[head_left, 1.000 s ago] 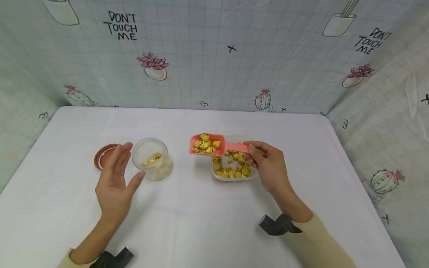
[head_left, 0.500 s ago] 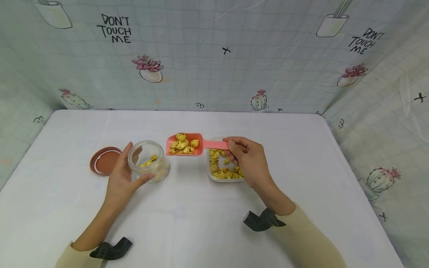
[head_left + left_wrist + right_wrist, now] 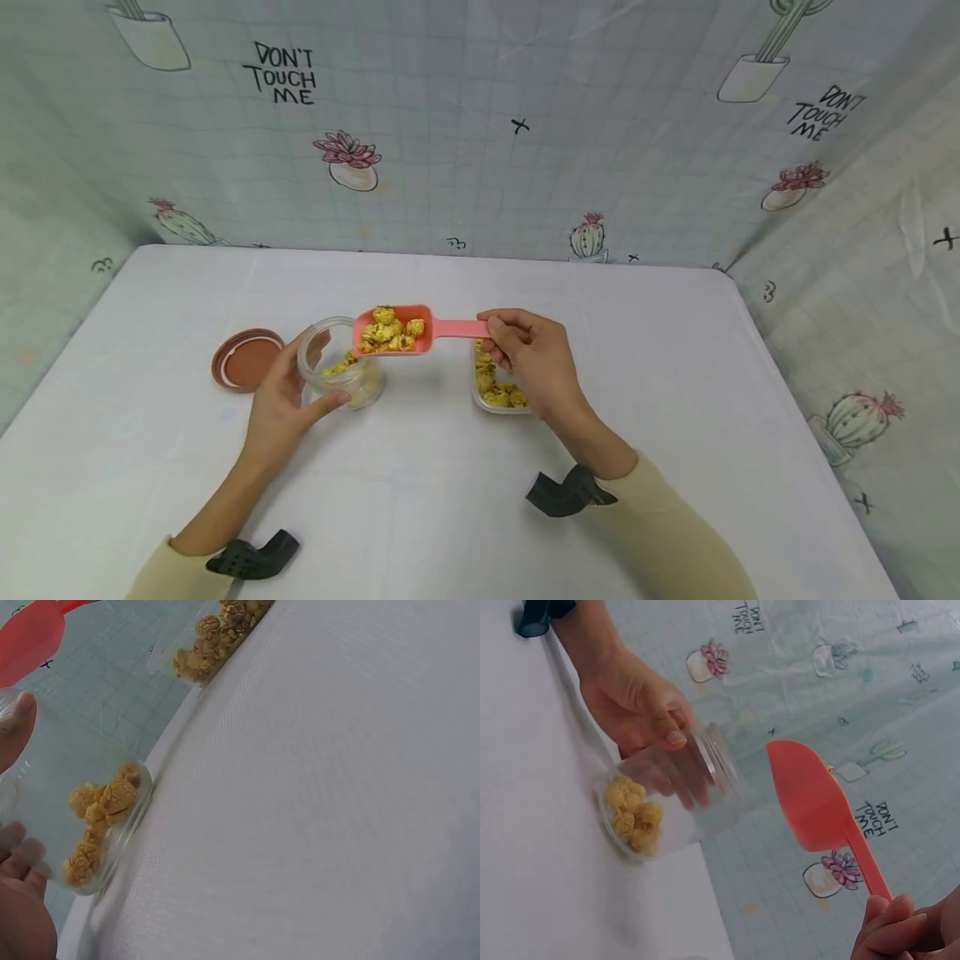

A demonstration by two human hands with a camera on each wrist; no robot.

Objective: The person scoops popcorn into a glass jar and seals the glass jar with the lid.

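Note:
My right hand (image 3: 528, 354) pinches the handle of a pink scoop (image 3: 461, 328), its bowl heaped with yellow popcorn (image 3: 390, 332). The scoop's front edge overlaps the mouth of a clear jar (image 3: 360, 390) in the head view; the right wrist view has the scoop's bowl (image 3: 810, 796) just above the jar's rim. With thumb and fingers curled around its side, my left hand (image 3: 285, 400) holds the jar upright. A few popcorn pieces (image 3: 105, 802) lie at the jar's bottom. Below my right hand stands a clear plastic tub (image 3: 495, 408) with more popcorn, partly hidden by that hand.
A brown-red lid (image 3: 247, 360) lies on the white table (image 3: 420, 517) to the left of the jar, just beyond my left hand. A patterned cloth (image 3: 465, 150) hangs behind the table's far edge and along both sides.
My right hand has carried the loaded scoop left from above the tub to the jar's mouth. My left hand, earlier beside the jar with fingers spread, has come around it.

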